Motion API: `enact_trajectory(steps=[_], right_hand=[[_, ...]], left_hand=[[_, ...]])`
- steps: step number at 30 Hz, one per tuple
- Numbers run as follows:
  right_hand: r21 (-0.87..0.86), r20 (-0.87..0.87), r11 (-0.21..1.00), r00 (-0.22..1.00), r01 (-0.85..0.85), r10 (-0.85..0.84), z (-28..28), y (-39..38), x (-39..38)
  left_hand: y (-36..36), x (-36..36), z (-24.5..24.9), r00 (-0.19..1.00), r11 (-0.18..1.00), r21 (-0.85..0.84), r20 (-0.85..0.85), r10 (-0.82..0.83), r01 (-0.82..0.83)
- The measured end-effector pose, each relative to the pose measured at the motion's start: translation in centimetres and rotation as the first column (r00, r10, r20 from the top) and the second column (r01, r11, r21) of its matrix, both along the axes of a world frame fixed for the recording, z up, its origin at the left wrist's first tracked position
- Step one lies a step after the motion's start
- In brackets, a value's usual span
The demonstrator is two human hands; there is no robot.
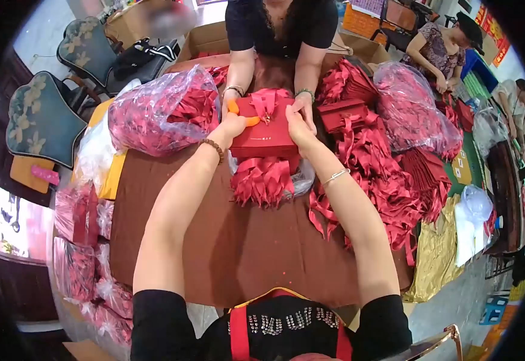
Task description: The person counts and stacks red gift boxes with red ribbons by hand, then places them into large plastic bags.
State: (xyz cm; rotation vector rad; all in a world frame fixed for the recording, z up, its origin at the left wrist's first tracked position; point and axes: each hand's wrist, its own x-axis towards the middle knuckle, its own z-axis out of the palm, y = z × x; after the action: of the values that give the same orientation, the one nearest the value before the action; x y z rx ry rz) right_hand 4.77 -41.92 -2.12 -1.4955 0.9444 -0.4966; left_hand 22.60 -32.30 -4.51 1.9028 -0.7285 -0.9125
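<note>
A stack of red bags or boxes [265, 135] with red ribbon on top is held above the far part of the brown table. My left hand [236, 123], with orange covers on its fingers, grips the stack's left side. On the right side, my right hand [300, 125] has its fingers wrapped round the edge. A co-worker's two hands touch the same stack from across the table, one at each side. Just below it, red ribbons [264, 180] lie in an open clear plastic bag.
Plastic bags of red items [163, 111] lie at the left; loose red ribbons [374, 171] and another filled bag [416, 108] are at the right. Wrapped packs [76, 268] stand at the lower left. Chairs [40, 120] and other people are around the brown table [226, 240].
</note>
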Motion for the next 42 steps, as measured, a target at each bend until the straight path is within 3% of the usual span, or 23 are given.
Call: enact_trajectory(steps=[2, 3, 6, 8, 9, 10, 11, 12, 16, 18, 22, 26, 31, 32, 33, 34, 35, 37, 38, 39, 40, 41, 42], right_hand=[[0.212, -0.263, 0.977, 0.96, -0.036, 0.093, 2.1, -0.1, 0.5], [0.211, -0.263, 0.977, 0.961, -0.033, 0.089, 1.9, -0.1, 0.6], [-0.152, -0.418, 0.988, 0.907, -0.026, -0.041, -2.6, -0.4, 0.8], [0.213, -0.202, 0.973, 0.97, -0.091, 0.135, -9.9, -6.5, 3.1], [-0.154, -0.116, 0.973, 0.975, 0.172, -0.191, -7.0, -1.1, 3.0], [0.036, -0.159, 0.999, 0.987, 0.0, 0.006, -9.6, -4.4, 2.8], [-0.022, 0.052, 0.998, 0.997, 0.066, -0.065, -3.3, 0.5, 0.5], [-0.011, -0.004, 0.998, 0.998, 0.061, -0.061, -1.8, 1.4, 0.1], [0.284, 0.264, 0.956, 0.965, -0.074, -0.004, 1.5, 2.7, -2.2], [0.29, 0.036, 0.957, 0.999, 0.006, -0.017, 3.1, 2.7, -2.7], [0.358, 0.312, 0.931, 0.949, -0.068, -0.051, 2.1, 2.8, -2.5], [0.316, 0.343, 0.948, 0.935, -0.027, -0.087, -0.5, 2.2, -1.6], [0.287, 0.402, 0.946, 0.915, -0.153, 0.026, -0.2, 1.8, -2.8], [0.23, 0.402, 0.954, 0.911, -0.193, 0.087, -0.3, 1.5, -3.4], [0.174, 0.397, 0.957, 0.906, -0.23, 0.146, -0.2, 1.3, -4.7], [0.094, 0.205, 0.966, 0.955, -0.24, 0.217, 5.9, 2.2, -9.5], [0.149, 0.24, 0.951, 0.943, -0.272, 0.232, 5.3, 0.2, -11.1], [0.042, 0.36, 0.999, 0.933, -0.011, -0.005, 7.0, -2.5, -14.9], [-0.124, 0.34, 0.987, 0.939, 0.101, -0.053, 6.3, -5.2, -16.4], [-0.125, 0.339, 0.965, 0.924, 0.231, -0.177, 5.3, -8.3, -18.0], [-0.154, 0.338, 0.91, 0.886, 0.384, -0.317, 4.0, -11.0, -19.4], [-0.275, 0.329, 0.837, 0.865, 0.473, -0.38, 4.0, -12.0, -21.0], [-0.264, 0.308, 0.829, 0.857, 0.493, -0.412, 0.5, -15.6, -22.5]], left_hand=[[1.0, -1.7, 2.2, 0.979, 0.997, -0.027, -0.197, 0.059, -0.066], [1.1, -1.7, 2.3, 0.984, 0.996, -0.002, -0.156, 0.087, -0.088], [1.3, -2.8, 2.7, 0.992, 0.993, -0.008, -0.056, 0.116, -0.116], [0.7, -2.1, 1.3, 0.983, 0.991, -0.055, -0.144, 0.115, -0.124], [1.1, -2.5, 1.7, 0.976, 0.989, -0.114, -0.206, 0.071, -0.096], [1.8, -3.1, 2.6, 0.965, 0.982, -0.173, -0.261, 0.025, -0.072], [2.1, -3.2, 2.9, 0.95, 0.983, -0.16, -0.31, 0.035, -0.088], [2.3, -3.5, 3.2, 0.933, 0.984, -0.141, -0.358, 0.049, -0.106], [3.0, -4.9, 5.9, 0.862, 0.975, -0.051, -0.48, 0.165, -0.215], [3.2, -5.0, 5.3, 0.858, 0.972, -0.114, -0.499, 0.122, -0.204], [3.2, -5.7, 5.7, 0.868, 0.956, -0.17, -0.479, 0.131, -0.238], [3.4, -5.3, 4.6, 0.866, 0.923, -0.25, -0.478, 0.144, -0.292], [5.8, -4.2, 7.1, 0.607, 0.912, -0.234, -0.794, 0.02, -0.337], [6.3, -4.8, 7.4, 0.611, 0.91, -0.236, -0.792, 0.022, -0.339], [6.7, -7.8, 9.5, 0.833, 0.801, -0.403, -0.516, 0.2, -0.443], [6.8, -10.4, 11.2, 0.887, 0.675, -0.586, -0.194, 0.42, -0.447], [6.6, -11.8, 12.1, 0.887, 0.675, -0.586, -0.195, 0.419, -0.448], [6.1, -14.7, 13.5, 0.98, 0.666, -0.744, 0.081, 0.183, -0.063], [4.8, -17.1, 14.9, 0.983, 0.726, -0.683, 0.177, 0.055, 0.083], [2.6, -18.4, 14.4, 0.991, 0.78, -0.625, -0.102, -0.083, 0.001], [0.0, -19.6, 13.2, 0.963, 0.818, -0.575, -0.217, -0.162, 0.008], [-4.3, -17.9, 8.0, 0.937, 0.834, -0.541, -0.336, -0.091, -0.113], [-6.8, -21.8, 10.5, 0.995, 0.959, -0.267, -0.072, 0.075, -0.092]])
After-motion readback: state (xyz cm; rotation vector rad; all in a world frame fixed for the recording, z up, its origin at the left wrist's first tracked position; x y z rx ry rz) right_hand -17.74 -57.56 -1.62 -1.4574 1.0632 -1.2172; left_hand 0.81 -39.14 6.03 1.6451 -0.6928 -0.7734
